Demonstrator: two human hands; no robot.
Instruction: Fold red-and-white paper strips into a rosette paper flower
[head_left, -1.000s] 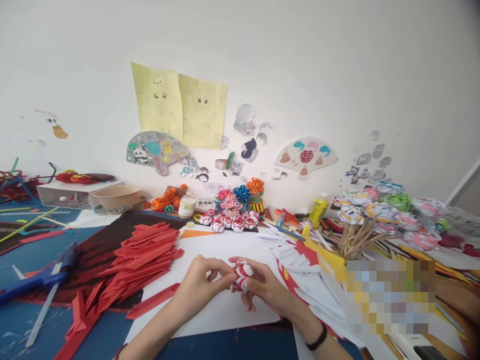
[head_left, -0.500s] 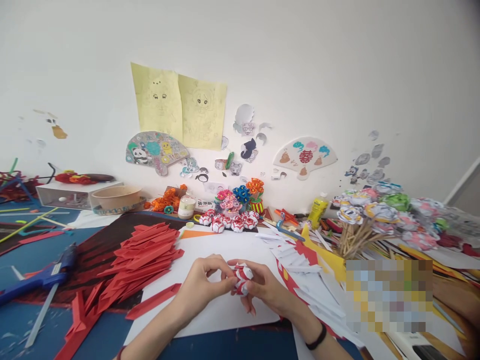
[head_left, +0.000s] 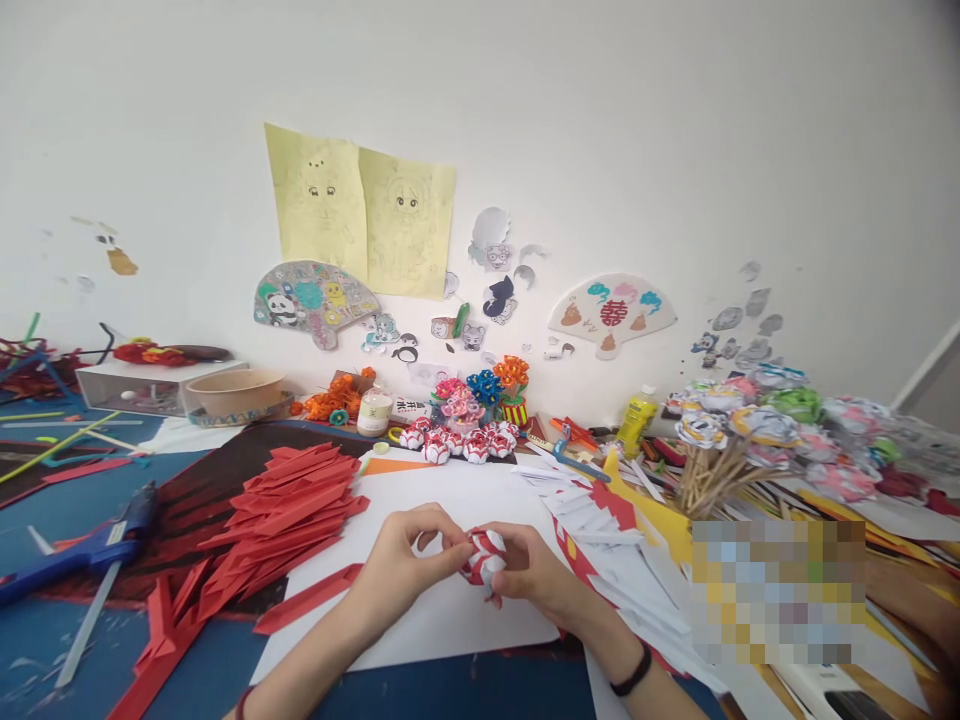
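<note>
Between my two hands, above a white sheet of paper [head_left: 427,625], is a small red and white folded-paper ball [head_left: 486,560]. My right hand [head_left: 529,570] grips it from the right with fingers curled round it. My left hand [head_left: 420,550] pinches its left edge between thumb and forefinger. Left of my hands lies a heap of folded red paper strips [head_left: 289,510]. Folded white paper strips [head_left: 607,540] are spread on the right. Several similar red and white balls [head_left: 474,447] sit in a cluster behind the sheet.
A blue glue gun [head_left: 120,545] lies at far left. Along the wall are a tan bowl [head_left: 236,390], a white-lidded jar [head_left: 373,412], small flower pots [head_left: 514,410] and a yellow bottle [head_left: 636,425]. Paper flowers on sticks [head_left: 709,470] stand at right. A blurred patch [head_left: 778,590] hides part of the table.
The paper ball has turned in my fingers, so more of its red and white layered side faces me. Both hands stay in nearly the same place. The view has shifted very slightly.
</note>
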